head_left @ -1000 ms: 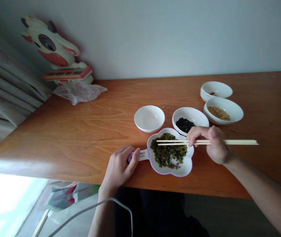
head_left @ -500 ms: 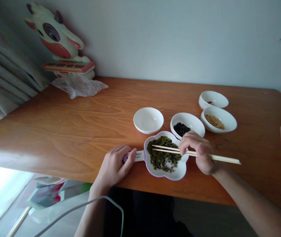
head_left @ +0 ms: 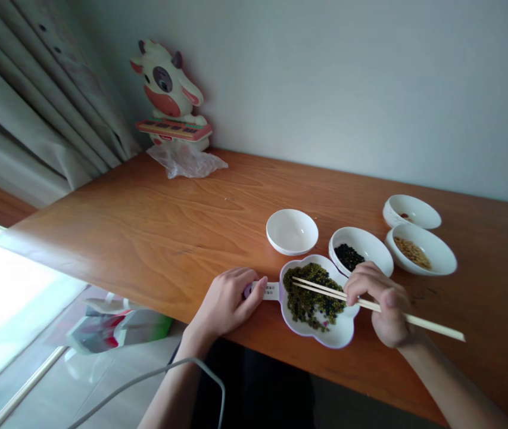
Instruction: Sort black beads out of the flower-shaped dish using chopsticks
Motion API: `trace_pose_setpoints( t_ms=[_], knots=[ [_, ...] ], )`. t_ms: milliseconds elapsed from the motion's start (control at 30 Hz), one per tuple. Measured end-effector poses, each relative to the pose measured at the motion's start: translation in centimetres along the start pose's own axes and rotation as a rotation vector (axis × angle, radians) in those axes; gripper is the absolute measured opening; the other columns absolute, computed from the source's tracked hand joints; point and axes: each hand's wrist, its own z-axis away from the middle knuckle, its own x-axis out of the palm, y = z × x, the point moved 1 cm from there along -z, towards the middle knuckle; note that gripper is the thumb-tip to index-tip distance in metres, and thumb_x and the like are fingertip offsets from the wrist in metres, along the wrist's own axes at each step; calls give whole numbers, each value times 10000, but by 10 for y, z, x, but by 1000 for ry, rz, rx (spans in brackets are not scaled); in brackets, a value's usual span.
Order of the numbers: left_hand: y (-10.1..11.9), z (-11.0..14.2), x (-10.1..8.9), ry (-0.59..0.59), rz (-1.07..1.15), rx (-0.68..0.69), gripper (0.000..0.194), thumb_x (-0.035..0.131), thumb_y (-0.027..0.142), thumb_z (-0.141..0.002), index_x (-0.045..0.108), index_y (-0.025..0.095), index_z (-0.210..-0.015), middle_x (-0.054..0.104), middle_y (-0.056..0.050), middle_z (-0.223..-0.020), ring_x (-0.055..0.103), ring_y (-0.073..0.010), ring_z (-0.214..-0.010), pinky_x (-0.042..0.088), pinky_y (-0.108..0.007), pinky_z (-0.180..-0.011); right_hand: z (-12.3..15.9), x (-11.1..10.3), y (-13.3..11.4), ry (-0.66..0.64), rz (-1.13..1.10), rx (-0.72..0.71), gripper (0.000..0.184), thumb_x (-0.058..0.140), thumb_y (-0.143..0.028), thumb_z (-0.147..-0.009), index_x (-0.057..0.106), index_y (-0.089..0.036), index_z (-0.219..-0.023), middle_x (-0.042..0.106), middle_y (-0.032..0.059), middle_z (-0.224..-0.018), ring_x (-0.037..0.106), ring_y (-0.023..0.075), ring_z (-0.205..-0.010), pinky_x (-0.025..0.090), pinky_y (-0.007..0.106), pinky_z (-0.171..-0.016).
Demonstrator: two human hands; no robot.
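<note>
A flower-shaped white dish [head_left: 334, 335] with a short handle holds a heap of green beans [head_left: 309, 297] near the table's front edge. My left hand [head_left: 227, 301] is closed round that handle. My right hand [head_left: 381, 301] grips a pair of wooden chopsticks [head_left: 432, 326]; their tips lie over the green beans. Just behind the dish stand an empty white bowl [head_left: 292, 230] and a white bowl with black beans [head_left: 361, 250].
Further right are a bowl of yellow beans [head_left: 420, 256] and a small bowl [head_left: 411, 211] with something red in it. A cow figurine [head_left: 171, 95] and a crumpled clear bag [head_left: 186, 161] sit at the table's back left, by the curtain. A cable [head_left: 159, 375] hangs below the table.
The camera has swung left and tilted, so everything has shifted right in view. The chopstick tips have sunk a little towards the green beans. My left hand still holds the handle.
</note>
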Motion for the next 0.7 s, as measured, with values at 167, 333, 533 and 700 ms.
trace_pose_setpoints(
  t_ms=[167, 333, 533, 700],
  knots=[
    [0, 0, 1, 4, -6, 11, 414, 422, 426, -1118, 516, 214, -776, 617, -26, -765, 570, -175, -700, 409, -308, -697, 0, 1, 3, 17, -5, 8, 629, 204, -559, -1102, 662, -263, -790, 656, 46, -694, 586, 255, -693, 369, 479, -772],
    [-1, 0, 1, 8, -6, 9, 422, 419, 436, -1119, 515, 214, -773, 618, -27, -765, 573, -177, -702, 409, -311, -702, 0, 2, 2, 54, -22, 9, 624, 218, -539, -1106, 674, -271, -774, 659, 41, -673, 594, 255, -668, 386, 483, -778],
    [0, 0, 1, 14, 1, 5, 415, 429, 425, -1113, 516, 215, -766, 608, -26, -752, 562, -177, -693, 397, -311, -690, 0, 3, 1, 73, -19, 23, 685, 178, -591, -1094, 681, -270, -758, 654, 48, -663, 591, 257, -665, 384, 490, -771],
    [-1, -1, 1, 14, 1, 8, 411, 434, 420, -1111, 518, 214, -766, 601, -25, -751, 551, -175, -688, 390, -311, -684, 0, 3, -1, 59, -4, 41, 697, 187, -641, -1079, 693, -273, -774, 672, 53, -691, 591, 262, -687, 387, 482, -767]
  ],
)
